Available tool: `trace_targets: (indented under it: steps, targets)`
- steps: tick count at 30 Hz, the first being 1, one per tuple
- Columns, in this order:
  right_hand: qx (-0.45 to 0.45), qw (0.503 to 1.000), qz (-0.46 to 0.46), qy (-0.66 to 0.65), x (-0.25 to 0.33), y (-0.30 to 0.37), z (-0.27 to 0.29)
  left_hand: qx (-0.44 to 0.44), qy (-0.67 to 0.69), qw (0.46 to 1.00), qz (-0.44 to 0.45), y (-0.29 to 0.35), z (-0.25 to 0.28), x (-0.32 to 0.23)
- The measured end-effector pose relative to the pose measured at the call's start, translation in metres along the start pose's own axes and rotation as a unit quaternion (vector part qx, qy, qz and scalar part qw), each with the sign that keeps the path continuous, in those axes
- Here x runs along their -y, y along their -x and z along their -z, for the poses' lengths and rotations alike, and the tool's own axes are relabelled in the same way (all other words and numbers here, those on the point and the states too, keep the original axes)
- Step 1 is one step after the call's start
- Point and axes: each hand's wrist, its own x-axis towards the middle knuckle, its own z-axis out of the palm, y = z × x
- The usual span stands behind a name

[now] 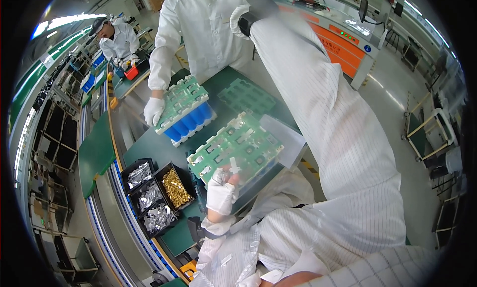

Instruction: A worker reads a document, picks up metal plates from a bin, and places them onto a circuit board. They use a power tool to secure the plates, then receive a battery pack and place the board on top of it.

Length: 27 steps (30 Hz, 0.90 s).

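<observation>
My left hand (221,191), in a white glove with bare fingertips showing, is closed in a pinch on a small silvery metal tab (234,164). It hovers over the near edge of a green panel (237,144) with cut-outs and metal pieces on it, which sits on a battery block. My right arm reaches up and forward across the view; its white cuff (237,21) and black band show at the top, but the hand itself does not. Across the table, a co-worker's gloved hand touches another green-topped block of blue cells (191,123).
Black bins hold silvery strips (158,217) and brass-coloured pieces (176,187) at the left of the green table (144,147). Another green panel (247,96) lies farther back, beside a translucent sheet (282,138). A conveyor rail runs along the left. Another person works farther back.
</observation>
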Motion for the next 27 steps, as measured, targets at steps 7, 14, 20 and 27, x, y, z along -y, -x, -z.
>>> trace_targets:
  steps: [7, 14, 20, 27]
  targets:
    - [0.005, 0.997, 0.072, -0.011, -0.04, 0.055, -0.021, 0.002, -0.01, 1.0, -0.001, 0.001, -0.003, -0.002]
    - [0.01, 0.989, 0.145, -0.037, -0.039, -0.011, 0.03, 0.026, -0.017, 1.0, 0.006, -0.006, -0.009, -0.001]
    - [-0.278, 0.929, 0.232, 0.074, 0.088, -0.048, -0.15, 0.009, 0.053, 0.998, 0.022, 0.004, 0.004, -0.009]
    - [-0.476, 0.856, 0.165, -0.118, 0.062, -0.049, -0.247, 0.095, 0.009, 0.994, 0.058, -0.007, 0.008, -0.002]
